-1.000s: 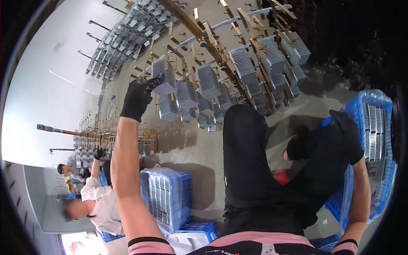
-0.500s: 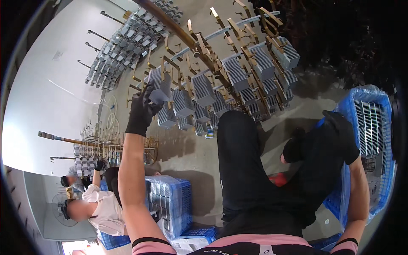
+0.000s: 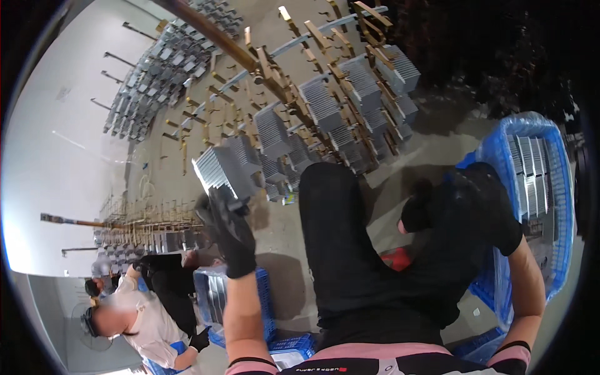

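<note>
While the gloved left hand (image 3: 228,228) closes its fingers round a finned heatsink (image 3: 219,167) just off the rack (image 3: 275,81), the right hand (image 3: 484,206) dips toward the blue crate (image 3: 500,150), its fingers' state hidden.

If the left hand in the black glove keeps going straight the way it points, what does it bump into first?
Probably the grey finned metal block hanging on the rack, right beyond the left hand. They seem to touch already, though depth is unclear.
</note>
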A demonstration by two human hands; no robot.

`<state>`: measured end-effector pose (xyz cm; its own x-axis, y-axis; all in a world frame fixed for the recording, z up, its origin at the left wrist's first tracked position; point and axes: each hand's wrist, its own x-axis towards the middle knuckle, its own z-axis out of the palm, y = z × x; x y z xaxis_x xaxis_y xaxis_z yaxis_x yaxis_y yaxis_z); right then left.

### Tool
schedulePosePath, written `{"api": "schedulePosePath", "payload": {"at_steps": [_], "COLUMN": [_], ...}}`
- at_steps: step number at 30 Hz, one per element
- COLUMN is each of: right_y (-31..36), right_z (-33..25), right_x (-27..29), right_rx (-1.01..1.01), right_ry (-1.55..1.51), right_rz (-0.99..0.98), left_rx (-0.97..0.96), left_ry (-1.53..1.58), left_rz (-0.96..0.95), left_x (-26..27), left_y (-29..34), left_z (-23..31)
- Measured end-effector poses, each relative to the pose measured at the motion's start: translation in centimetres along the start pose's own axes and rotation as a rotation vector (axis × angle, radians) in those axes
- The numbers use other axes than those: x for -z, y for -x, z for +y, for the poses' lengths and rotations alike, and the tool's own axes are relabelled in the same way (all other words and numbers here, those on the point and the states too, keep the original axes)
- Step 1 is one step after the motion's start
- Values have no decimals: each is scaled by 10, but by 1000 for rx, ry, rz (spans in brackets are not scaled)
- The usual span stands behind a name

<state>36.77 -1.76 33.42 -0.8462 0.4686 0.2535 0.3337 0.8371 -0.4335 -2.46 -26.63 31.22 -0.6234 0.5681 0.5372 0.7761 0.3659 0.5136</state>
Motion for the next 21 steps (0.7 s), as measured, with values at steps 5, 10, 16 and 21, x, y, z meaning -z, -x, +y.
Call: {"api": "schedulePosePath", "payload": {"at_steps": [5, 10, 16, 21], "right_y": [7, 18, 75, 173], "right_z": [-24, -61, -18, 42], "right_x": [8, -17, 29, 105], "right_rx": [-92, -326, -609, -899], "right_ry": [-353, -845, -638, -139], "right_rz": [-164, 219, 463, 602], "left_rx": [-161, -707, -865, -757], "left_ry": [381, 325, 492, 310], "left_rz": [-15, -308, -395, -519], "left_x": [-59, -94, -135, -125], "left_y": [41, 51, 80, 57], "left_z": [99, 171, 212, 190]}}
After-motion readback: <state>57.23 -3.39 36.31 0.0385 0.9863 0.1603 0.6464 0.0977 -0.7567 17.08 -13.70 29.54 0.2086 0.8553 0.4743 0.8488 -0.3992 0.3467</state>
